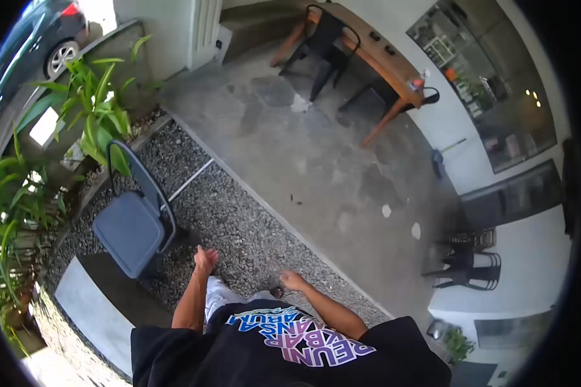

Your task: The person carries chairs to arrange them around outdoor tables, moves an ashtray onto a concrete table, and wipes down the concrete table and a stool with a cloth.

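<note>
My left hand [205,258] is held out over the gravel with its fingers partly spread and nothing visible in it. It is nearest to a dark grey metal chair [129,226] with a flat seat and a curved back, and does not touch it. My right hand [294,280] is in front of my body, its fingers curled in, with no object showing in it. Beside the chair's back, a thin pale pole [190,180] reaches across the gravel to the concrete edge. Under my right hand, part of a dark shoe [276,292] shows.
Grey gravel [239,219] borders a concrete floor [316,187]. A low block with a pale top [97,309] stands at left, near green plants [97,116]. A wooden table [374,51] with dark chairs is along the far wall. Stacked dark chairs [471,267] stand at right.
</note>
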A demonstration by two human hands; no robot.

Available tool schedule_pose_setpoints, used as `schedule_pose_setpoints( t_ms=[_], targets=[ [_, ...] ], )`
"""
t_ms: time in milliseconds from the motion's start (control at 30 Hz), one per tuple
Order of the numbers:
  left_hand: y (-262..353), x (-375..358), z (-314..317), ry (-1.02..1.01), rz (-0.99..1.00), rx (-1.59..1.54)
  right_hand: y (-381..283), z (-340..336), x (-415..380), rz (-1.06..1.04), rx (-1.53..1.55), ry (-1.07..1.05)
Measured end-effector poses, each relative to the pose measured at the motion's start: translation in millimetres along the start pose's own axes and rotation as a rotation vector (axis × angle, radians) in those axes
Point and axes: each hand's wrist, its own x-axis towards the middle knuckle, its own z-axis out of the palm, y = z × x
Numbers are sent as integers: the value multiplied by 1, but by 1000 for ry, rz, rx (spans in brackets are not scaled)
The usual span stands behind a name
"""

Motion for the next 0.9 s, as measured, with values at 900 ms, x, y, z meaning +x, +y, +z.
schedule_pose_setpoints(
  t_ms=[900],
  targets=[
    [-683, -91, 616, -1394, 1031, 2310, 234, -391, -366, -586, 1531, -289]
  ],
)
